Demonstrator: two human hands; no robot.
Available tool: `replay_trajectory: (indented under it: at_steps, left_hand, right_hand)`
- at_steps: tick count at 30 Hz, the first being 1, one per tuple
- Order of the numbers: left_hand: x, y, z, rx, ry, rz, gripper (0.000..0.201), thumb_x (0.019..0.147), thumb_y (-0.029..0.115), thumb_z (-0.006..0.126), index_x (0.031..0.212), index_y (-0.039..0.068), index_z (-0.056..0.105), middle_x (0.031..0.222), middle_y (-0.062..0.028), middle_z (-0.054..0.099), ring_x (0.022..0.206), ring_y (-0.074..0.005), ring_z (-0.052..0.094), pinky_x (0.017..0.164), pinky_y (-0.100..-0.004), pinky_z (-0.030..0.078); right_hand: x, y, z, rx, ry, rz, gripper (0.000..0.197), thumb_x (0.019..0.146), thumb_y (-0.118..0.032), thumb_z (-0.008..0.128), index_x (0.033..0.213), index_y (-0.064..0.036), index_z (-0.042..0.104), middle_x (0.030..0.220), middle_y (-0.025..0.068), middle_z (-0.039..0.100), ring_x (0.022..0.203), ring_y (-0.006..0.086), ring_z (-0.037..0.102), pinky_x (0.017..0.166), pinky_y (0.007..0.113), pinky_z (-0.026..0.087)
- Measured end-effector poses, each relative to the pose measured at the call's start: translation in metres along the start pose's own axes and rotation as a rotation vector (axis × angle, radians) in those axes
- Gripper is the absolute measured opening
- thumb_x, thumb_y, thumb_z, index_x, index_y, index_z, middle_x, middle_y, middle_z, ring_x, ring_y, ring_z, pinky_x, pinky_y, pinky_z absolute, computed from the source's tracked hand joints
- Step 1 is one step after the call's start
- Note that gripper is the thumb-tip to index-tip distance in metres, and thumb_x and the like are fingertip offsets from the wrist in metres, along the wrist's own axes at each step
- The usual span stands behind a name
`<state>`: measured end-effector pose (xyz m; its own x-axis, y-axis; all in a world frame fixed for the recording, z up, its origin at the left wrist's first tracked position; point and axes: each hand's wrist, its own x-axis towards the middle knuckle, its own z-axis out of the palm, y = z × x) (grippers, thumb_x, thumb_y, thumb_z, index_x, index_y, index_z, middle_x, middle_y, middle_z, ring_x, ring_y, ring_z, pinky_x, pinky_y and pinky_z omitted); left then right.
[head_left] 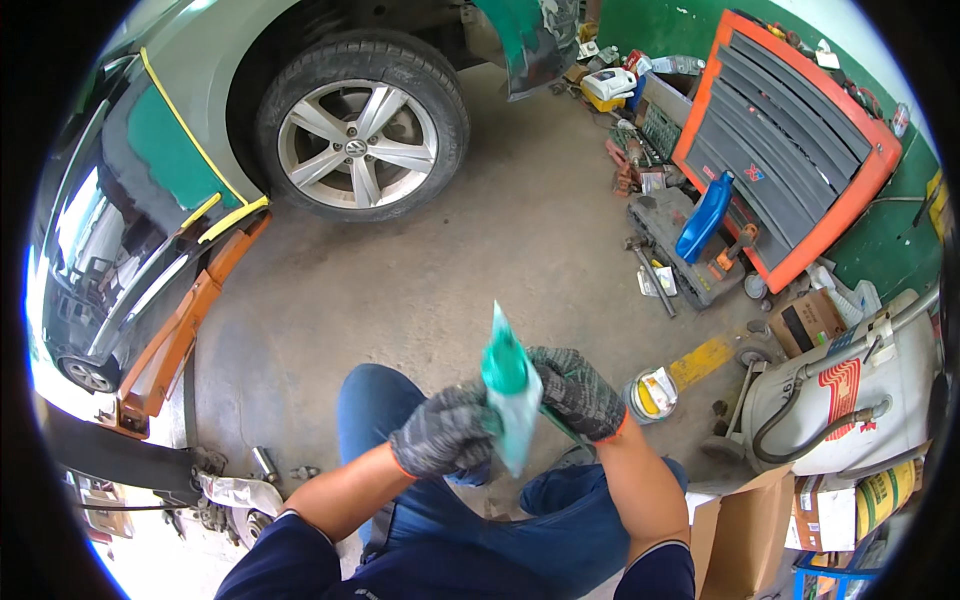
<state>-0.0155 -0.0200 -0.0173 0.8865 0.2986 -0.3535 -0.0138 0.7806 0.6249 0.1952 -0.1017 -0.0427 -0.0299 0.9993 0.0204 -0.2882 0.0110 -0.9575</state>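
- The left hand (pixel 445 428), in a grey glove, is curled around the left side of a blurred, pointed green piece (pixel 505 368).
- The right hand (pixel 580 392), gloved too, is bent close at the piece's right side; I cannot tell what its grip clasps.
- The piece is tip-up over the knees, nearer the person than the car wheel (pixel 362 140) and right of it.
- Holding it well likely calls for a light, even pinch, steady wrists, and smeared faces kept off the sleeves.
- Grey, scuffed floor (pixel 380 285) stretches beneath the wheel.
- A green-patched car panel (pixel 175 145) is left of the wheel.
- Well right of the wheel are a tin (pixel 634 402), an orange-framed cabinet (pixel 790 140) and a white tank (pixel 830 415).
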Motion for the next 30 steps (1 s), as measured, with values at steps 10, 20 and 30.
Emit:
replay_trajectory:
  at_steps: [10,20,30]
  left_hand:
    - [0.012,0.001,-0.031,-0.504,-0.647,-0.101,0.021,0.091,0.027,0.064,0.09,0.008,0.055,0.07,-0.011,0.055,0.05,-0.0207,0.051,0.049,-0.0311,0.04]
    - [0.009,-0.024,-0.037,-1.035,-0.022,-0.712,0.024,0.094,0.029,0.06,0.08,0.011,0.056,0.066,-0.0004,0.05,0.056,-0.0112,0.051,0.048,-0.0267,0.041]
    - [0.007,-0.015,-0.013,-0.918,-0.162,-0.628,0.02,0.09,0.027,0.066,0.085,0.011,0.055,0.067,-0.0013,0.046,0.054,-0.0147,0.047,0.049,-0.0275,0.037]
  right_hand:
    - [0.01,-0.018,0.021,0.715,0.482,-0.175,0.023,0.096,-0.014,0.058,0.117,-0.0063,0.059,0.109,0.0026,0.062,0.098,0.0121,0.06,0.086,0.03,0.053]
    - [0.007,-0.022,0.042,0.607,0.525,-0.174,0.024,0.096,-0.014,0.058,0.118,-0.0057,0.058,0.105,0.0049,0.065,0.095,0.014,0.063,0.084,0.03,0.053]
    - [0.003,-0.018,0.047,0.635,0.534,-0.268,0.029,0.097,-0.016,0.059,0.123,-0.0057,0.057,0.109,0.0035,0.064,0.096,0.013,0.062,0.085,0.029,0.052]
